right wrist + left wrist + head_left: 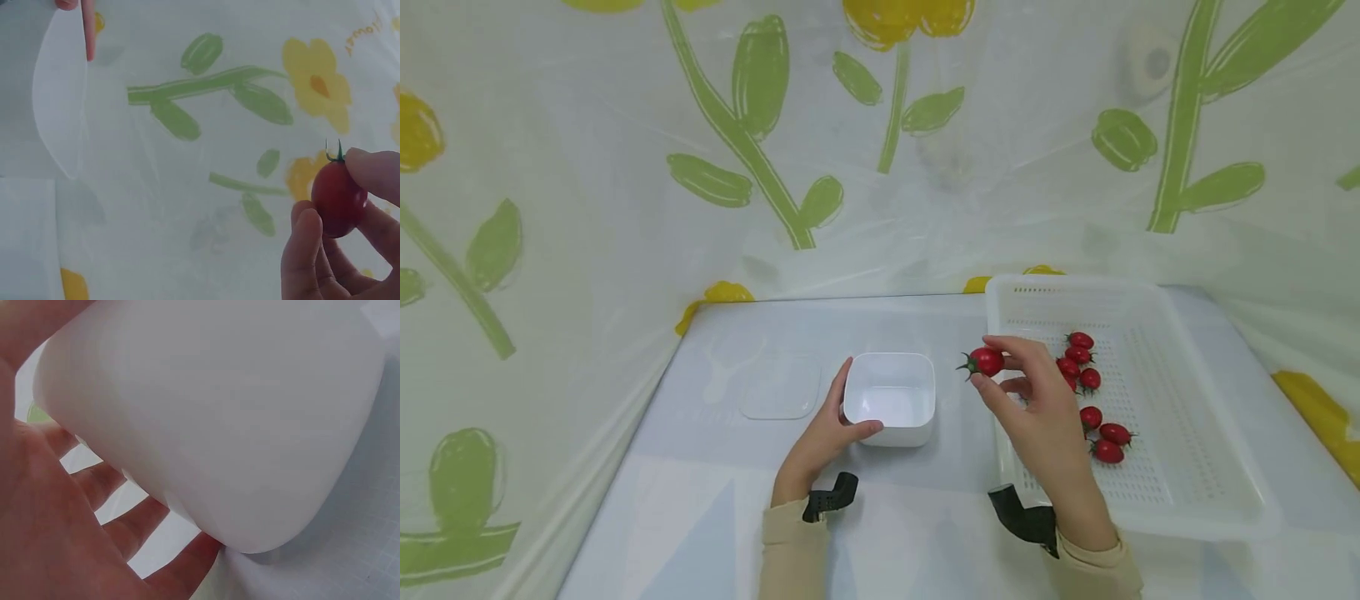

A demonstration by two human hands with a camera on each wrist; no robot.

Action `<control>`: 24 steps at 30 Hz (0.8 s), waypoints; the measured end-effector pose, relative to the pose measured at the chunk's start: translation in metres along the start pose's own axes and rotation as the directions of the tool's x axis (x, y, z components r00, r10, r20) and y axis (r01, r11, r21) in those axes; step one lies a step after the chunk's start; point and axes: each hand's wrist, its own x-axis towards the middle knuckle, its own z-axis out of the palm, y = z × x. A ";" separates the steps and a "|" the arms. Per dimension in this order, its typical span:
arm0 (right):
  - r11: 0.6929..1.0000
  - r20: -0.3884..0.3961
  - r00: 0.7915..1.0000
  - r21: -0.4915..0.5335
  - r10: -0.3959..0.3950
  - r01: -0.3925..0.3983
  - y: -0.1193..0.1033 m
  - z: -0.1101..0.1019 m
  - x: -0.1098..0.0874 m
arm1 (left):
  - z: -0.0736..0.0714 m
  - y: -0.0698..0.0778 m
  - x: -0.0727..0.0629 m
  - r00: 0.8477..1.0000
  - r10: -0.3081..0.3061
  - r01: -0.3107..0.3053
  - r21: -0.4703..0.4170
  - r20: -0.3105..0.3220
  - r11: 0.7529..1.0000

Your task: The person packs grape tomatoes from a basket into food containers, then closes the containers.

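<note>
A white square container with rounded corners [904, 435] stands on the table, and no contents show inside it. My left hand [822, 440] holds it from the left, thumb over the front rim and fingers along the side wall; the left wrist view shows these fingers against the container [219, 425]. Right of the container and above the table, my right hand [1043, 412] pinches a red cherry tomato [988, 361] between thumb and fingers. Its green stem end points left in the head view and upward in the right wrist view, where the tomato [339, 201] is large.
A white perforated basket [1198, 433] lies on the right, partly behind my right hand, with several cherry tomatoes [1115, 433] in it. Left of the container is a flat clear lid [781, 390]. A flower-patterned sheet [985, 192] hangs behind the table.
</note>
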 end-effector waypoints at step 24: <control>0.989 0.165 0.979 -0.070 -0.120 0.133 0.021 0.099 -0.021 | -0.003 -0.015 0.003 0.999 0.030 -0.032 -0.052 -0.033 0.998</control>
